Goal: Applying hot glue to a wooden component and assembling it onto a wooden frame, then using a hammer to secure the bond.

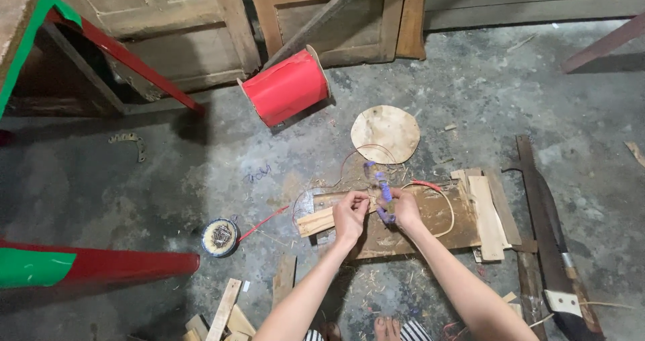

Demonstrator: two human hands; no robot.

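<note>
My left hand (pixel 350 215) and my right hand (pixel 405 208) meet over a flat wooden board (pixel 437 230) on the concrete floor. Between them I hold a small curved piece wrapped in purple strip (pixel 380 188); its wrapped end sticks up above my fingers. The left fingers pinch one side, the right fingers close on the other. A light wooden slat (pixel 316 221) lies just under my left hand. Thin red wire (pixel 356 154) loops around behind the piece.
A big red spool (pixel 287 86) lies at the back, with a round wooden disc (pixel 385 133) nearer me. A small tin of nails (pixel 220 237) sits left. Wood offcuts (pixel 490 213) lie right, beside a long blade (pixel 554 247). Red frame bars (pixel 121 264) stand left.
</note>
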